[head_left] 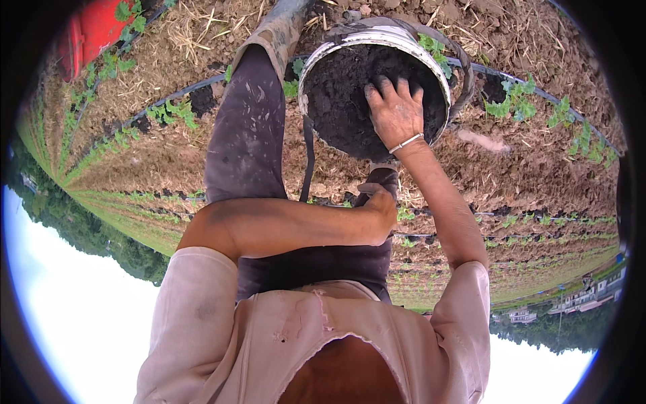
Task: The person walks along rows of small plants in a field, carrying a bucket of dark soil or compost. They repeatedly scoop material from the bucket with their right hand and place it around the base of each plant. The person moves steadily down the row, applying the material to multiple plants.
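Note:
A white-rimmed bucket [441, 66] is tilted in front of me, filled with dark, crumbly, soil-like material [340, 87]. Inside it, my right hand [397, 114] lies palm down on that material, fingers spread and their blackened tips pressed into it. A pale bracelet [406, 143] circles the right wrist. My left forearm crosses my lap. My left hand [381, 205] bends down by my right knee [383, 178], below the bucket; most of its fingers are hidden, so its grip does not show. Along the bucket's right side curves a dark strap-like handle [464, 74].
Leafy green seedlings [515, 101] grow along thin dark hoses [195, 86] in brown soil strewn with straw. A red container [91, 34] stands at the upper left. My left leg [245, 128], in a boot [276, 34], is beside the bucket. Crop rows stretch toward trees and buildings.

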Demonstrator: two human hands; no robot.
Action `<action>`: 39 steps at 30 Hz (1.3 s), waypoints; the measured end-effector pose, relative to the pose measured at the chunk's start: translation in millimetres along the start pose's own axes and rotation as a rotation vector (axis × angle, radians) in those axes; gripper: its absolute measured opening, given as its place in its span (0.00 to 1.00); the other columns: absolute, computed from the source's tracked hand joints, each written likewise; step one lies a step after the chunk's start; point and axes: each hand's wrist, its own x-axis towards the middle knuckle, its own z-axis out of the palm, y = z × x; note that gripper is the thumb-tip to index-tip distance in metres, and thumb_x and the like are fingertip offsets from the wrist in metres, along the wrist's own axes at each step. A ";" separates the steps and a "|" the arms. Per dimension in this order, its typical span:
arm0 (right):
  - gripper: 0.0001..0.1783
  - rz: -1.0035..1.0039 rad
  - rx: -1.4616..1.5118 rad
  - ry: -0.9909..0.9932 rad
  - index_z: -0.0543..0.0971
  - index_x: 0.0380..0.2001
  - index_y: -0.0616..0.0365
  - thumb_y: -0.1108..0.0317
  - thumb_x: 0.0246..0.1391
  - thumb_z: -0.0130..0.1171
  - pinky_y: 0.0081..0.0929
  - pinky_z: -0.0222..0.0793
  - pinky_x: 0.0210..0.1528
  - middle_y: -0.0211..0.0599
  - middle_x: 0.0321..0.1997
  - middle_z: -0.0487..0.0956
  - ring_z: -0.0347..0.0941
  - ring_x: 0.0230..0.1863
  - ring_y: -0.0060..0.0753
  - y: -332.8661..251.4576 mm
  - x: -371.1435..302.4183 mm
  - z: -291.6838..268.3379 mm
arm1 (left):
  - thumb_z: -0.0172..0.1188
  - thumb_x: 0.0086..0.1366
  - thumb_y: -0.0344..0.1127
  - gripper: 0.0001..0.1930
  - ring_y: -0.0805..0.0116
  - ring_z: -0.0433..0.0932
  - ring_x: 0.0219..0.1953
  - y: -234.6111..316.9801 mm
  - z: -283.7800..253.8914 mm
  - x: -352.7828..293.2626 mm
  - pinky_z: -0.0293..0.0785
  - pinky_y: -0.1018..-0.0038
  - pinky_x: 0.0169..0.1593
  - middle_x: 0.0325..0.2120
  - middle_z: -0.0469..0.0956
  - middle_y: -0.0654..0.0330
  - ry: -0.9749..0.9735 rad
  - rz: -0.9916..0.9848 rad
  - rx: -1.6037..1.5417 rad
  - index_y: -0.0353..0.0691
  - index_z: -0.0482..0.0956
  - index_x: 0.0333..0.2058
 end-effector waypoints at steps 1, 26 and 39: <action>0.21 0.021 0.030 0.022 0.76 0.48 0.48 0.64 0.47 0.59 0.53 0.62 0.50 0.36 0.53 0.73 0.66 0.53 0.49 5.7 0.0 -11.7 | 0.57 0.51 0.44 0.17 0.56 0.80 0.36 1.3 0.9 -1.1 0.73 0.45 0.37 0.32 0.82 0.54 0.021 -0.002 0.008 0.40 0.84 0.35; 0.49 0.857 0.700 0.372 0.57 0.62 0.66 0.55 0.41 0.68 0.47 0.59 0.60 0.68 0.56 0.64 0.63 0.56 0.66 -57.6 -47.7 32.4 | 0.54 0.55 0.45 0.17 0.57 0.80 0.38 5.4 3.5 -27.5 0.73 0.41 0.40 0.35 0.82 0.57 -0.081 0.000 0.080 0.44 0.83 0.39; 0.34 0.564 0.768 0.543 0.64 0.57 0.70 0.66 0.49 0.63 0.39 0.68 0.53 0.62 0.51 0.73 0.72 0.50 0.60 -18.2 -15.6 14.7 | 0.55 0.53 0.41 0.16 0.56 0.79 0.38 -2.1 -4.5 -13.9 0.71 0.43 0.39 0.35 0.81 0.53 0.002 0.026 -0.003 0.41 0.83 0.37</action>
